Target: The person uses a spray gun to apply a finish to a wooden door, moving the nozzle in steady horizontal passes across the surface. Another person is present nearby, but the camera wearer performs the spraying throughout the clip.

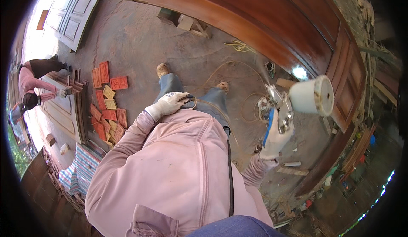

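My right hand [278,137], in a white glove with a blue edge, is closed around the handle of a metal spray gun [284,109]. A white paint cup [309,96] sits on the gun, tilted to the right. Beyond the gun stands a large reddish-brown panelled wooden door [272,29], glossy in places. My left hand [168,105], also gloved, is at my waist with its fingers curled over a thin yellowish hose [212,106]; its fingertips are partly hidden.
More of the hose loops over the floor between my feet and the door. Red and yellow carved panels [119,83] lie to the left. Farther left, a person [36,77] bends over stacked wooden panels [63,109]. A pale door [74,14] leans behind. Timber scraps [361,152] lie at right.
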`<action>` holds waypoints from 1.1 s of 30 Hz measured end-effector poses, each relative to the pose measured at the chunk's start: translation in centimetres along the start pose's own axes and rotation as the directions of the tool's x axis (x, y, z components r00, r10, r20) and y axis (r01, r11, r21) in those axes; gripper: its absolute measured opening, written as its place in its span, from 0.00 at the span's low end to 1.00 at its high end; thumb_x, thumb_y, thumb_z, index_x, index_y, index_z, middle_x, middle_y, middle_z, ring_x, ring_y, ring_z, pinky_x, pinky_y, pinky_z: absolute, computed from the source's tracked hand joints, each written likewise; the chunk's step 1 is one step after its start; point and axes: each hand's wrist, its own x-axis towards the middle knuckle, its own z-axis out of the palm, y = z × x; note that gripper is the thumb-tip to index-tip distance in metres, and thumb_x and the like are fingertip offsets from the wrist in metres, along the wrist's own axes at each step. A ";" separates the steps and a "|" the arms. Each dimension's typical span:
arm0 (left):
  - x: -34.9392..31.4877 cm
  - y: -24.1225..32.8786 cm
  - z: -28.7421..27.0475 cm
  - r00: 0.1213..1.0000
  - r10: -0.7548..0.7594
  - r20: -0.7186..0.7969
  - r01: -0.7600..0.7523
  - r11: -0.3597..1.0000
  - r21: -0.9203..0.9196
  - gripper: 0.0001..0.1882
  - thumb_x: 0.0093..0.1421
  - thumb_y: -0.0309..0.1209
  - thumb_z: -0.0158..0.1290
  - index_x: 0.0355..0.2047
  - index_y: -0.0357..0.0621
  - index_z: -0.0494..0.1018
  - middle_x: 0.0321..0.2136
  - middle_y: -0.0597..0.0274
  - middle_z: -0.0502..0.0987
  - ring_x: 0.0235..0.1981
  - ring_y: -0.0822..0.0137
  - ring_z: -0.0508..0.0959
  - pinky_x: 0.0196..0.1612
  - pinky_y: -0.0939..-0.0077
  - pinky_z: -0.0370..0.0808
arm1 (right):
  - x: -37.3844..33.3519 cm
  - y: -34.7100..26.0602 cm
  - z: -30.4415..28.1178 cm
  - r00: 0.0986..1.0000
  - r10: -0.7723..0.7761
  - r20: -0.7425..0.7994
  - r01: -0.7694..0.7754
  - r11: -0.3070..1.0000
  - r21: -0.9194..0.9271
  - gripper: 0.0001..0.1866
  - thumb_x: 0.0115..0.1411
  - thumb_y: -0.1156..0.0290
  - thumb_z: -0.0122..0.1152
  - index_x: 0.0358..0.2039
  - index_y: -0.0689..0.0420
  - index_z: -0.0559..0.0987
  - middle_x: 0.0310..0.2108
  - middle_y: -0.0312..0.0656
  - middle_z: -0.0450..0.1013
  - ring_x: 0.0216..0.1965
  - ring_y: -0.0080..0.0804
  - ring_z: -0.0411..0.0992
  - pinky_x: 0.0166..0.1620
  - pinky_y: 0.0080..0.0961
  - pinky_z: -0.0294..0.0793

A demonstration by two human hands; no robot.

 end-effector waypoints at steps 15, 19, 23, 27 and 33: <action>-7.9 -15.5 -14.1 0.972 0.055 -0.228 -0.100 0.976 -0.194 0.16 0.65 0.29 0.48 0.50 0.33 0.71 0.26 0.48 0.75 0.26 0.59 0.73 0.33 0.67 0.71 | 0.1 -15.0 23.1 0.972 0.083 0.218 -0.155 0.927 0.340 0.13 0.62 0.75 0.61 0.45 0.66 0.76 0.39 0.40 0.77 0.36 0.23 0.76 0.40 0.20 0.75; -7.0 -15.0 -14.6 0.978 0.117 -0.174 -0.133 0.988 -0.082 0.15 0.64 0.31 0.48 0.48 0.35 0.72 0.33 0.44 0.77 0.36 0.49 0.77 0.39 0.62 0.73 | -0.2 -11.4 20.0 0.996 0.034 0.077 -0.055 0.955 0.293 0.11 0.63 0.75 0.59 0.44 0.66 0.77 0.38 0.42 0.78 0.34 0.22 0.76 0.36 0.18 0.75; -5.6 -11.8 -14.0 0.979 0.204 0.010 -0.203 0.979 -0.029 0.16 0.65 0.35 0.47 0.47 0.39 0.72 0.40 0.44 0.78 0.44 0.46 0.77 0.45 0.60 0.73 | -1.1 -10.2 15.0 0.981 0.090 -0.171 -0.052 0.975 0.216 0.12 0.61 0.72 0.62 0.44 0.66 0.78 0.39 0.41 0.77 0.36 0.24 0.74 0.40 0.24 0.73; -4.2 -9.5 -13.4 0.948 0.308 0.073 -0.310 0.950 0.017 0.17 0.66 0.37 0.46 0.49 0.41 0.72 0.41 0.45 0.78 0.44 0.47 0.77 0.47 0.59 0.72 | -1.9 -6.5 10.3 0.915 0.044 -0.402 -0.063 0.997 -0.034 0.15 0.60 0.71 0.63 0.44 0.69 0.77 0.40 0.45 0.77 0.38 0.29 0.74 0.43 0.28 0.73; -3.0 -8.6 -13.7 0.938 0.330 0.108 -0.335 0.942 0.030 0.18 0.66 0.38 0.46 0.50 0.41 0.72 0.41 0.45 0.78 0.45 0.47 0.77 0.48 0.59 0.73 | -1.4 -5.9 8.2 0.847 -0.098 -0.523 -0.095 0.939 -0.330 0.20 0.62 0.70 0.61 0.50 0.70 0.75 0.50 0.53 0.75 0.49 0.39 0.75 0.51 0.30 0.72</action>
